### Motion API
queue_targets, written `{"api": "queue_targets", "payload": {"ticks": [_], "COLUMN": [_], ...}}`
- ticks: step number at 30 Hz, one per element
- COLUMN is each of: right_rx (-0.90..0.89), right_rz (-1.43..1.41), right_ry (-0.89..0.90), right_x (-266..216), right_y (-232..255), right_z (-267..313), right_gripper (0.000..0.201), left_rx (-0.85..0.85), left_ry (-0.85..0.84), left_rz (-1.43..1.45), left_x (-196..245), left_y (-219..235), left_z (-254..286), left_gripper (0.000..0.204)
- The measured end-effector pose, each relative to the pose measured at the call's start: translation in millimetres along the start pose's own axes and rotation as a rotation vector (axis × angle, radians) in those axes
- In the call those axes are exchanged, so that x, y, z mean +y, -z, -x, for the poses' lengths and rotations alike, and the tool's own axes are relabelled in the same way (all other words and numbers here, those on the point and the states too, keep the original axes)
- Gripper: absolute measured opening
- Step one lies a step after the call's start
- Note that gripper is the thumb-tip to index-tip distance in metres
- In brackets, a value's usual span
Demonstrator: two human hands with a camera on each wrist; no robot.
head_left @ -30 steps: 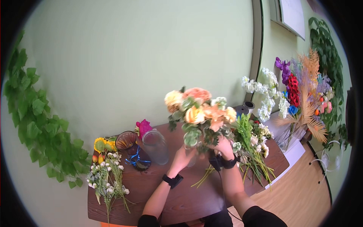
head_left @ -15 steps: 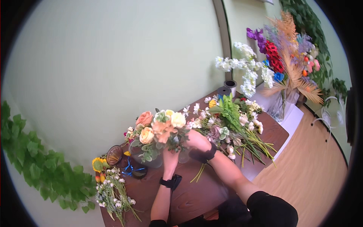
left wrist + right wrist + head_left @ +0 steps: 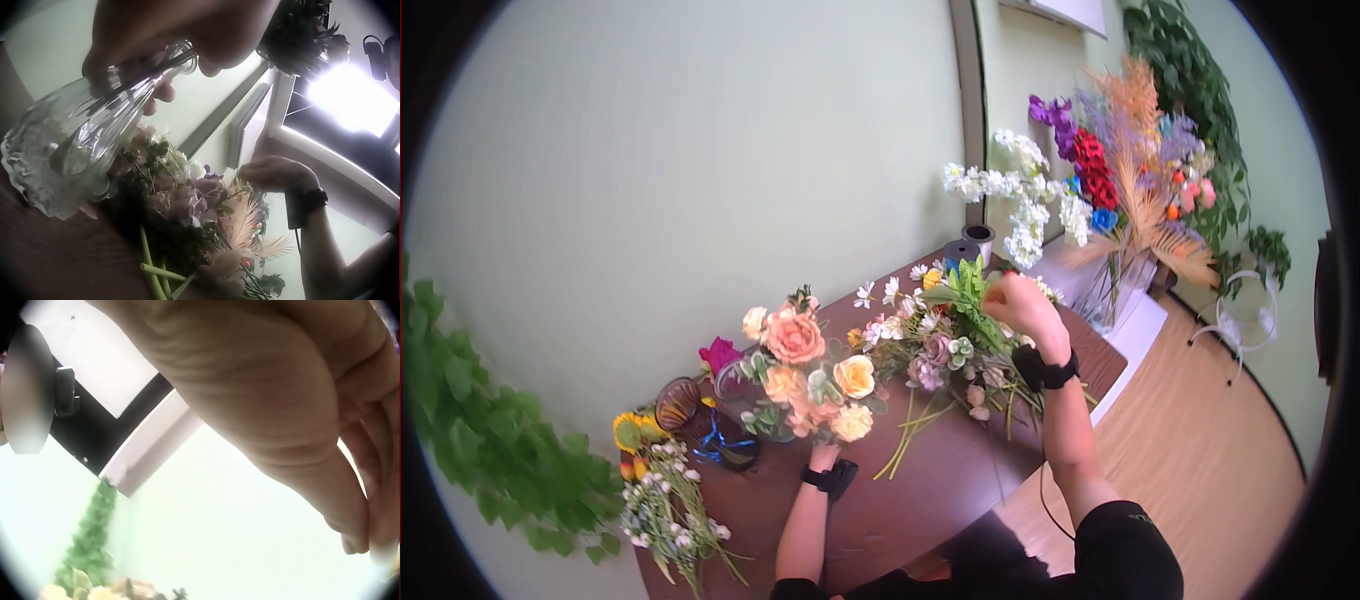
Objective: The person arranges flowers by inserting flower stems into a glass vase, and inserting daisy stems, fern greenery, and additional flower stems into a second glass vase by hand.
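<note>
Glass vase (image 3: 69, 150) of peach and cream roses (image 3: 805, 375), lower centre of the head view, gripped in my left hand (image 3: 156, 37).
My right hand (image 3: 1020, 305), fingers curled, reaches the loose flower pile (image 3: 950, 340) on the brown table (image 3: 920, 500), centre-right; whether it holds a stem, I cannot tell.

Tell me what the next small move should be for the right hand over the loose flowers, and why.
Probably lower the right hand and pinch one stem, likely the green fern sprig beneath its fingers, to lift it free. The left hand already grips the glass vase holding the peach and cream rose bouquet, so it is steadied. The right wrist view shows the fingers holding nothing.
</note>
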State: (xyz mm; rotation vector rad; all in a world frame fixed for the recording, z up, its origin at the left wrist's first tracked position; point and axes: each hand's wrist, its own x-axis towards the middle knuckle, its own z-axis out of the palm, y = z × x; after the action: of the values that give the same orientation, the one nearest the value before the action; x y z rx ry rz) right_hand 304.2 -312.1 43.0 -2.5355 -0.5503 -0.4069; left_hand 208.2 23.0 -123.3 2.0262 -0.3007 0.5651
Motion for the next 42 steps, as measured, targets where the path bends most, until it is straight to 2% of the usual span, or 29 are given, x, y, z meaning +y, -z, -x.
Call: {"api": "queue_targets", "payload": {"ticks": [2, 4, 6, 8, 9, 10, 11, 12, 13, 14, 16, 18, 20, 21, 23, 24, 25, 26, 29, 33, 34, 36, 38, 42], "right_rx": [-0.171, -0.021, -0.112, -0.081, -0.069, -0.046, -0.013, 0.019, 0.128, 0.195, 0.347, 0.311, 0.273, 0.193, 0.169, 0.166, 0.139, 0.117, 0.049, -0.019, -0.014, -0.024, -0.05, -0.071], "right_rz": [-0.007, -0.035, 0.014, 0.085, 0.147, 0.21, 0.11, 0.009, -0.121, -0.068, -0.265, -0.337, -0.749, -0.751, -0.851, -0.881, -0.874, -0.892, -0.855, -0.85, -0.792, -0.713, -0.661, -0.57], "right_ry": [-0.058, 0.09, 0.176, 0.035, 0.083, 0.211, 0.194, 0.175, 0.199, 0.109, -0.015, -0.023, 0.08, 0.104, 0.157, 0.16, 0.226, 0.143, 0.239, 0.289, 0.253, 0.294, 0.298, 0.326], "right_x": [45, 81, 86, 56, 45, 53, 60, 66, 58, 49, 14, -9, -40, -54, -68, -79, -97, -104, -125, -149, -149, -149, -154, -154], "right_y": [-14, -36, -39, -38, -35, -36, -35, -32, -24, -14, 7, 21, 22, 25, 9, 2, -1, -7, -28, -56, -65, -79, -84, -94], "right_z": [11, 35, 44, 54, 56, 55, 52, 48, 45, 45, 43, 40, 40, 42, 39, 38, 39, 39, 32, 27, 24, 17, 16, 11], "right_gripper": [0.019, 0.021, 0.021, 0.02, 0.019, 0.018, 0.017, 0.016, 0.015, 0.016, 0.015, 0.015, 0.015, 0.016, 0.013, 0.013, 0.013, 0.013, 0.014, 0.016, 0.015, 0.015, 0.015, 0.014], "left_rx": [-0.012, -0.003, 0.016, 0.029, 0.033, 0.034, 0.071, 0.056, 0.036, 0.061, 0.1, 0.126, 0.084, 0.086, 0.108, 0.113, 0.066, 0.02, 0.098, 0.048, 0.041, 0.034, -0.001, -0.072], "left_ry": [0.025, 0.048, 0.062, 0.074, 0.079, 0.083, 0.084, 0.18, 0.276, 0.277, 0.221, 0.23, 0.208, 0.207, 0.109, 0.109, 0.153, 0.196, 0.11, 0.159, 0.157, 0.154, 0.234, 0.34], "left_rz": [0.079, 0.161, 0.238, 0.307, 0.34, 0.372, 0.383, 0.445, 0.51, 0.52, 0.501, 0.512, 0.528, 0.532, 0.338, 0.337, 0.336, 0.333, 0.328, 0.391, 0.376, 0.36, 0.405, 0.471], "left_x": [0, 1, 4, 8, 11, 19, 26, 48, 61, 61, 60, 54, 38, 38, 40, 39, 36, 33, 30, 24, 22, 25, 36, 54], "left_y": [-1, -3, -4, -4, -4, -2, 2, 9, 12, 10, 7, 5, -1, -3, -4, -3, -2, 1, -3, -6, -7, -5, 0, 9], "left_z": [-2, -3, -4, -5, -6, -7, -7, -8, -9, -10, -11, -10, -13, -13, -12, -11, -10, -11, -11, -13, -15, -15, -13, -13], "left_gripper": [0.02, 0.023, 0.025, 0.028, 0.029, 0.03, 0.03, 0.036, 0.042, 0.042, 0.043, 0.04, 0.033, 0.033, 0.028, 0.028, 0.032, 0.04, 0.028, 0.031, 0.034, 0.038, 0.046, 0.049]}}
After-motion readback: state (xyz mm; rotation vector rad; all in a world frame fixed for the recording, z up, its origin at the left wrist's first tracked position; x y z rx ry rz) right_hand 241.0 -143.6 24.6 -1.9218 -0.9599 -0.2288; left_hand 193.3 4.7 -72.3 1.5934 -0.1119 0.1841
